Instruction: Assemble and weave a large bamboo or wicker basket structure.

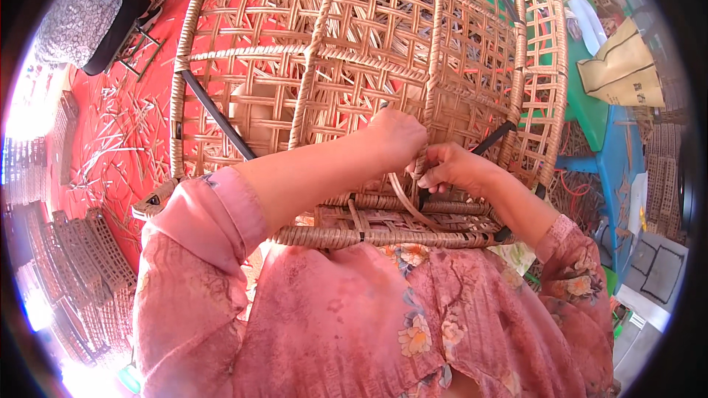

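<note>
A large woven wicker frame (pixel 317 51), with ribs wrapped in tan strands, lies across my lap and reaches away from me. My left hand (pixel 398 135) is closed in a fist against its lattice beside a wrapped rib; a small dark tip shows at the knuckles, but what the fist holds is hidden. Just right of it and nearer to me, my right hand (pixel 459 168) has its fingers curled together at the same rib, pinching a wicker strand. A loose length of this strand (pixel 404 197) bends from between my hands down to the frame's near bar (pixel 383 238).
Dark metal rods (pixel 214 112) brace the frame. Cut wicker scraps litter the red floor (pixel 140 96). At far left sits another person (pixel 77 18). Woven panels (pixel 81 265) stand at left. A tan bag (pixel 623 66) rests by a green and blue table (pixel 623 169) at right.
</note>
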{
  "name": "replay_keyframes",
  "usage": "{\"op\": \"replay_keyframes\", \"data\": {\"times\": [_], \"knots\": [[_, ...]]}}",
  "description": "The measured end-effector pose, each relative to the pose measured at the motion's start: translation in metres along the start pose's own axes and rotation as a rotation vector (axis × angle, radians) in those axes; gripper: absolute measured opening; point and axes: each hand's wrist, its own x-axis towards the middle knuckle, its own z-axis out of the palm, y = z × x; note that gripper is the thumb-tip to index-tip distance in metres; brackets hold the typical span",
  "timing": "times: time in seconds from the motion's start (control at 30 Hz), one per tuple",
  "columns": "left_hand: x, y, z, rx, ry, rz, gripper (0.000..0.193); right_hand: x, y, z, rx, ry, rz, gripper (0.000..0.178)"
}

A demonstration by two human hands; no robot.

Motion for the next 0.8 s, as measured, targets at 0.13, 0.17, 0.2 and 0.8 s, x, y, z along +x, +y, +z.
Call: {"op": "replay_keyframes", "data": {"times": [0.13, 0.17, 0.2, 0.8], "knots": [[0.000, -0.003, -0.001, -0.019, 0.014, 0.002, 0.015, -0.001, -0.001, -0.002, -0.052, -0.031, 0.019, 0.033], [-0.001, -0.003, 0.001, 0.009, 0.067, -0.004, 0.017, -0.002, 0.000, -0.001, -0.134, -0.017, 0.014, 0.035], [-0.001, -0.003, 0.002, 0.037, 0.120, -0.008, 0.018, -0.002, 0.000, 0.000, -0.215, -0.002, 0.009, 0.038], [-0.012, 0.029, 0.007, -0.307, 0.004, -0.156, 0.023, -0.062, -0.029, 0.054, -1.463, 0.223, -0.380, 0.015]]}}
